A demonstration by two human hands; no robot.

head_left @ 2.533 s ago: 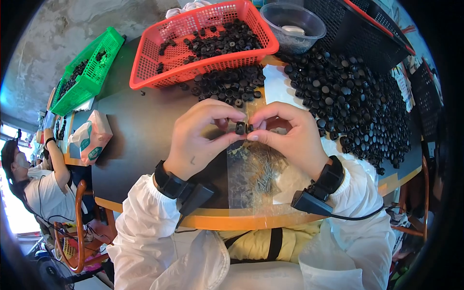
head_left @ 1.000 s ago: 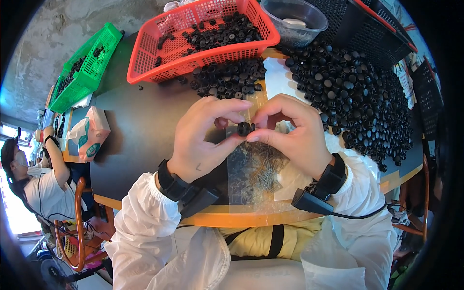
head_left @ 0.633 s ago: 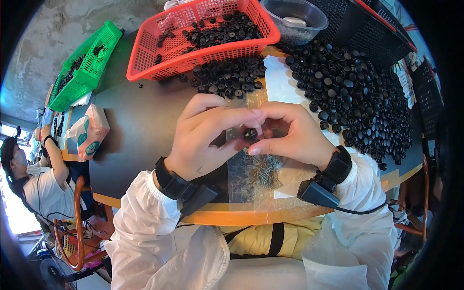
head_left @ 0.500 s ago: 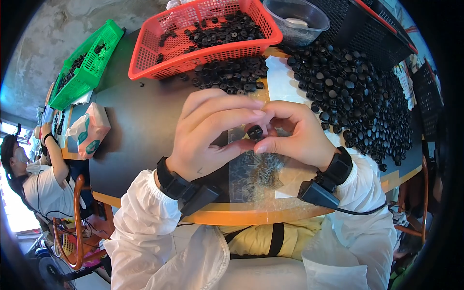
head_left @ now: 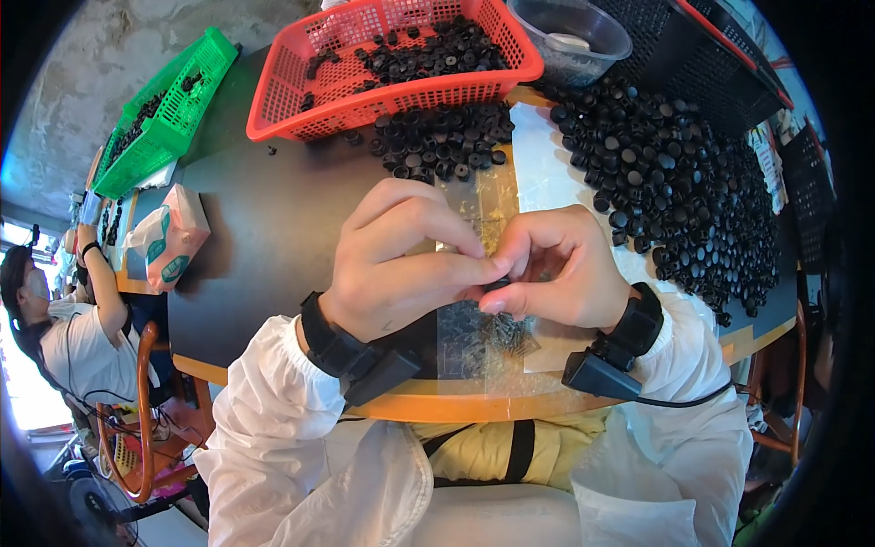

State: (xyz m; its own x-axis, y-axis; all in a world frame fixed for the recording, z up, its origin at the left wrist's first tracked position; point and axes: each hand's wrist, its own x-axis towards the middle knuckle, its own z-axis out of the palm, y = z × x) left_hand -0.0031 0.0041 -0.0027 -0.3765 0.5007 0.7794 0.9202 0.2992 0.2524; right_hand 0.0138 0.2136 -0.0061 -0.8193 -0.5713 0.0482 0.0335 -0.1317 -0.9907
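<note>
My left hand (head_left: 396, 264) and my right hand (head_left: 556, 269) meet fingertip to fingertip over the table's near edge, pinching a small black round cap (head_left: 497, 286) that is almost hidden between them. Directly under the hands lies a clear plastic sheet (head_left: 474, 333) with a heap of small dark metal bits on it. A big pile of black caps (head_left: 674, 191) spreads to the right of my right hand. A smaller cluster of black caps (head_left: 437, 150) lies beyond the hands, in front of the red basket (head_left: 301, 100).
The red basket holds more black caps. A green basket (head_left: 159, 114) with dark parts stands far left, a tissue pack (head_left: 169, 237) nearer. A clear plastic bowl (head_left: 570, 36) and a black crate (head_left: 711, 64) stand at the back right. Another person (head_left: 55, 319) sits at the far left.
Both hands have come lower and closer to me over the plastic sheet. The fingers have closed tighter round the cap, which showed plainly before and is now nearly covered.
</note>
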